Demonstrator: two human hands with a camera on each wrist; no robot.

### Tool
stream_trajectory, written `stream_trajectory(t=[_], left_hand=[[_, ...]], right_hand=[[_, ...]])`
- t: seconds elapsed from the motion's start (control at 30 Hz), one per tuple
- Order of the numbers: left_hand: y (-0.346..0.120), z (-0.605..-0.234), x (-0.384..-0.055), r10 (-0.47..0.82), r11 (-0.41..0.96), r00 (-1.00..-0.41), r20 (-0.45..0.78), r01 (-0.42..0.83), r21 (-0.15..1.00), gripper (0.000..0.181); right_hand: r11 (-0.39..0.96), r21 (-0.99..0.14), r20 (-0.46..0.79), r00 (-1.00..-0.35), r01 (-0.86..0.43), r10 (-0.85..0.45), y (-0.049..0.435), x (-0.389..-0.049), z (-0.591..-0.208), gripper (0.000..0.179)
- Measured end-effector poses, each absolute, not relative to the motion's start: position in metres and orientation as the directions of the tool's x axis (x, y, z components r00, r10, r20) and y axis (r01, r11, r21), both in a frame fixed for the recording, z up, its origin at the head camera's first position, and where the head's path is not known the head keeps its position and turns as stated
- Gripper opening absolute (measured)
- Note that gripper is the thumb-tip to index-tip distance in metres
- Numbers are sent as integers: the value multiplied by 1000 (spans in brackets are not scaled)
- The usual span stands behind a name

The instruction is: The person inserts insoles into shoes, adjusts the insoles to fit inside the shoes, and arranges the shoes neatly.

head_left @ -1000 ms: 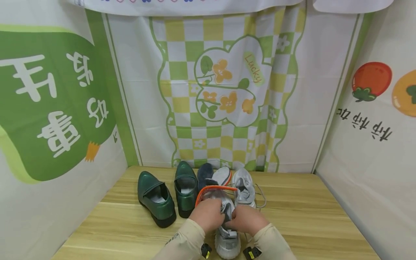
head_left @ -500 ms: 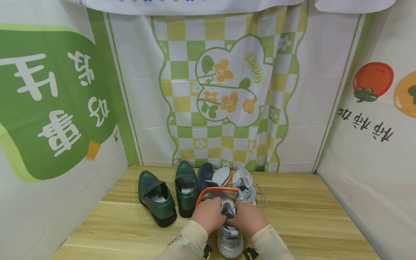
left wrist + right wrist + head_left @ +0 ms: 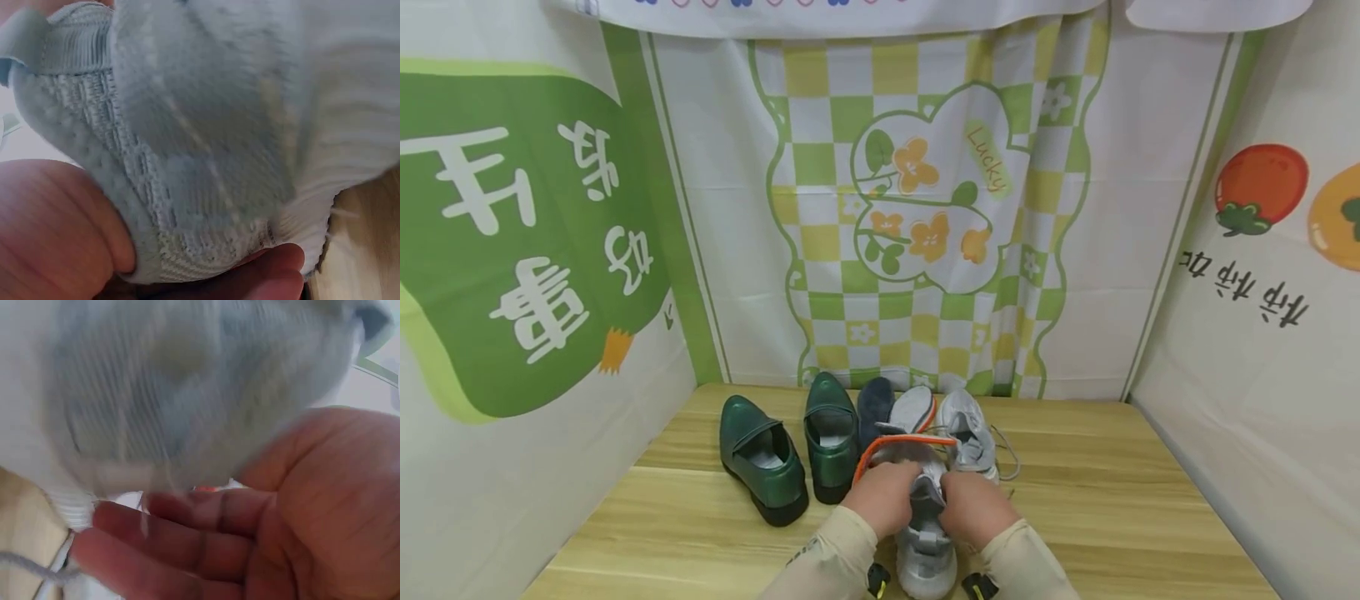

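Observation:
In the head view a light grey knit sneaker points away from me, its heel nearest. On its left side my left hand grips the collar. The left wrist view shows the thumb at the collar edge and fingertips below the knit side. My right hand holds the opposite side of the collar. In the right wrist view its fingers lie along the sneaker's side, and the thumb is mostly hidden behind the knit. The hands cover the middle of the sneaker.
A matching grey sneaker with a loose lace stands behind on the right. Two green loafers sit at left. Behind my hands are a dark blue shoe, a pale orange-edged shoe and an orange curved edge. All rest on a wooden surface.
Both hands stay at the sneaker's collar. They shift slightly, and the right hand moves a little outward, so more of the opening shows. The shoes around have not visibly moved.

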State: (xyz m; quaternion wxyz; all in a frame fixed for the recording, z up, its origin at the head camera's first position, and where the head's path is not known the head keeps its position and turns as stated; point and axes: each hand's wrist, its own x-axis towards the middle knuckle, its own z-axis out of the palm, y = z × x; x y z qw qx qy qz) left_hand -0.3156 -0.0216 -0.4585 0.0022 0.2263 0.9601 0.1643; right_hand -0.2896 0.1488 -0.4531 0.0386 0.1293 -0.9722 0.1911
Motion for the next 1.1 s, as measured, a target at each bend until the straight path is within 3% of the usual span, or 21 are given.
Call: stream_trajectory(t=[0.07,0.2,0.27,0.37,0.43,0.6,0.83,1.1], left_hand=[[-21,-459,-317,444,841,-894,57,438,316,37],[-18,-458,-319,453,843,-883,122,469,265,16],[-16,-458,-320,458,843,-867,198,494,213,15],[-15,-459,-321,479,832,-828,293,534,150,23],[-16,-461,-321,488,825,-799,350,554,113,25],[-16,-465,-323,492,815,-737,463,577,51,21],[-19,-461,-322,516,811,-785,344,577,99,27],[-20,-464,-322,477,820,-783,398,560,118,25]], right_hand=[[908,-348,133,-971,-232,-197,148,-291,-451,21],[918,-337,167,-973,-207,-158,145,-295,-454,56],[926,-295,211,-961,-236,-178,144,-296,-457,50],[932,-240,271,-941,-271,-204,144,-297,-462,21],[934,-230,309,-931,-274,-197,146,-296,-463,12],[927,-271,326,-931,-257,-163,148,-296,-460,17],[915,-301,211,-955,-267,-208,146,-302,-461,27],[916,-280,359,-916,-288,-178,145,-303,-469,28]])
